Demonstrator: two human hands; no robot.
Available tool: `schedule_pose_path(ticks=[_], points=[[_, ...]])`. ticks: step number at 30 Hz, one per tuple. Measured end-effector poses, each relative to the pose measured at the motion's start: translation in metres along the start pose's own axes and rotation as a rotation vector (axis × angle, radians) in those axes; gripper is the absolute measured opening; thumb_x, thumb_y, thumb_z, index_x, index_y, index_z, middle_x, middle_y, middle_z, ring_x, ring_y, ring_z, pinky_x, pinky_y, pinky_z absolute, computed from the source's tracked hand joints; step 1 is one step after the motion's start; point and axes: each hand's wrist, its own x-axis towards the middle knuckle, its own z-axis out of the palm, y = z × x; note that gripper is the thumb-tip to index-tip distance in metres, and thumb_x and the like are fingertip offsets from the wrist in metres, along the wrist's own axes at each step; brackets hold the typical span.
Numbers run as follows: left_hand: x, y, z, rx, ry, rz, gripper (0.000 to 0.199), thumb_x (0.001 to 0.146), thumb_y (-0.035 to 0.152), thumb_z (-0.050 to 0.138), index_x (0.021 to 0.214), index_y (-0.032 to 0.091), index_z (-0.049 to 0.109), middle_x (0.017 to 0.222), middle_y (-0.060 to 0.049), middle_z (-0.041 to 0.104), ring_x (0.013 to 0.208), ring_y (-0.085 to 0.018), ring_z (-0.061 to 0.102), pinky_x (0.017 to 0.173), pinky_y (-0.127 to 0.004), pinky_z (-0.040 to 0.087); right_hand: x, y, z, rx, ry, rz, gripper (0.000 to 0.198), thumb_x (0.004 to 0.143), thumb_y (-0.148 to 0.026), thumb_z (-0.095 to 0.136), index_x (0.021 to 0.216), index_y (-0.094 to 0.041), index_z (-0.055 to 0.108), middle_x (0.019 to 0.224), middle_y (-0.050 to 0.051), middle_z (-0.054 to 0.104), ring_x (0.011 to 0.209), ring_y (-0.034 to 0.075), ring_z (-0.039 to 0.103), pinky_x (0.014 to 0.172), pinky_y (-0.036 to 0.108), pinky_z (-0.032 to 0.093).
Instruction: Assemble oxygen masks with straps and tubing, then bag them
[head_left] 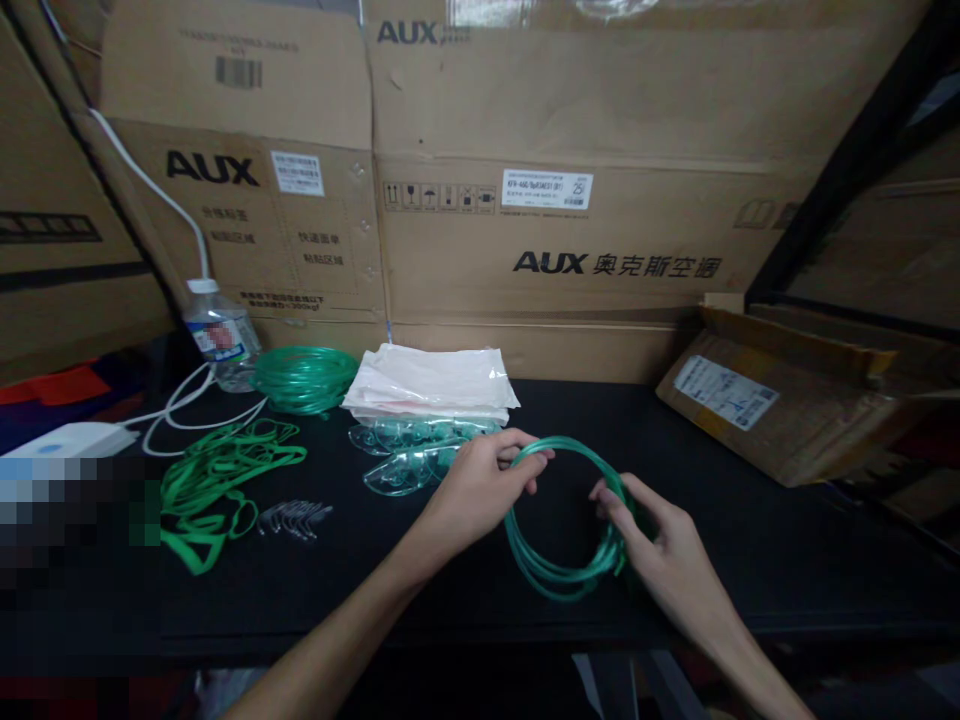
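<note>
Coil of green tubing [559,575]: right of centre in the lower half of the frame, several turns gathered into a rough ring, open middle facing me. Whether its lower edge rests on the black table [832,570] or hangs just above, I cannot tell.

Left hand [491,475]: thumb and fingers pinched narrow on the ring's upper left. Right hand [664,535]: thumb and fingers closed around the ring's right side; some fingertips hidden behind it.

Just behind the left hand, centre of frame: clear green-tinted masks [409,470], below a stack of white packets [431,385]. Left of the stack, touching or nearly so, a second green coil [306,382]. Nearer, at left: tangled green straps [202,480], small curved strips [295,520] beside them. Clear bottle [225,340] at mid-left; open cardboard box [772,400], tilted, at mid-right.
</note>
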Motion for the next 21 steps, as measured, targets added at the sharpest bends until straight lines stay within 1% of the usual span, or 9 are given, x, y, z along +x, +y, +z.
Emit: schedule_pose_path(ticks=[3,6,9,12,15,17,19,20,21], points=[[0.007,0.003,0.004,-0.115,0.010,-0.006,0.023,0.091,0.034,0.063,0.099,0.015,0.074,0.064,0.004,0.059,0.062,-0.013,0.055,0.060,-0.023,0.039,-0.005,-0.001,0.001,0.035,0.007,0.004,0.034,0.103,-0.048,0.046,0.086,-0.023,0.061,0.080,0.001,0.066,0.076,0.018,0.064,0.070,0.027,0.046],[0.011,0.006,0.006,-0.192,0.022,-0.020,0.026,0.088,0.034,0.068,0.102,0.014,0.073,0.065,0.004,0.058,0.063,-0.013,0.055,0.062,-0.024,0.041,-0.007,-0.006,0.002,0.050,0.045,0.039,0.038,0.105,-0.050,0.042,0.081,-0.024,0.055,0.067,-0.003,0.062,0.058,0.015,0.058,0.060,0.026,0.044],[0.012,0.008,0.006,-0.231,0.032,-0.032,0.036,0.084,0.037,0.075,0.111,0.013,0.072,0.072,0.001,0.063,0.071,-0.015,0.060,0.068,-0.026,0.045,-0.003,-0.010,0.002,0.148,0.073,0.136,0.036,0.103,-0.053,0.045,0.081,-0.025,0.052,0.059,-0.005,0.062,0.046,0.013,0.054,0.050,0.024,0.043],[0.006,0.009,0.005,-0.239,0.042,-0.034,0.051,0.084,0.043,0.077,0.124,0.012,0.068,0.088,-0.004,0.070,0.086,-0.019,0.065,0.079,-0.030,0.048,0.007,-0.013,0.001,0.395,0.161,0.293,0.031,0.096,-0.052,0.057,0.080,-0.025,0.053,0.055,-0.005,0.065,0.043,0.014,0.055,0.044,0.022,0.043],[-0.009,0.011,0.007,-0.208,0.047,-0.026,0.071,0.084,0.054,0.076,0.141,0.015,0.058,0.115,-0.011,0.070,0.103,-0.023,0.064,0.085,-0.033,0.049,0.020,-0.016,0.001,0.578,0.227,0.397,0.027,0.089,-0.049,0.061,0.081,-0.025,0.053,0.052,-0.004,0.064,0.041,0.015,0.054,0.040,0.022,0.042],[-0.021,0.012,0.010,-0.171,0.019,-0.050,0.094,0.076,0.059,0.082,0.153,0.020,0.045,0.129,-0.013,0.065,0.099,-0.024,0.063,0.079,-0.033,0.051,0.026,-0.019,0.002,0.670,0.240,0.446,0.024,0.085,-0.046,0.062,0.082,-0.024,0.052,0.053,-0.004,0.064,0.041,0.015,0.055,0.041,0.023,0.044],[-0.032,0.012,0.017,-0.122,-0.022,-0.076,0.113,0.063,0.056,0.091,0.158,0.025,0.038,0.129,-0.012,0.063,0.085,-0.020,0.062,0.071,-0.032,0.052,0.029,-0.024,0.004,0.762,0.238,0.498,0.024,0.080,-0.044,0.065,0.081,-0.023,0.054,0.058,-0.002,0.067,0.044,0.016,0.058,0.043,0.024,0.047],[-0.036,0.011,0.022,-0.093,-0.034,-0.075,0.113,0.060,0.053,0.094,0.156,0.026,0.041,0.124,-0.010,0.065,0.079,-0.018,0.061,0.068,-0.032,0.052,0.029,-0.026,0.006,0.798,0.235,0.518,0.024,0.077,-0.043,0.068,0.081,-0.023,0.055,0.060,-0.001,0.068,0.045,0.016,0.059,0.044,0.025,0.048],[-0.039,0.010,0.027,-0.069,-0.032,-0.062,0.105,0.060,0.050,0.094,0.152,0.027,0.048,0.118,-0.008,0.067,0.076,-0.018,0.060,0.066,-0.030,0.051,0.028,-0.028,0.008,0.825,0.235,0.532,0.025,0.075,-0.042,0.070,0.082,-0.022,0.056,0.063,0.000,0.069,0.046,0.016,0.059,0.044,0.026,0.049]])
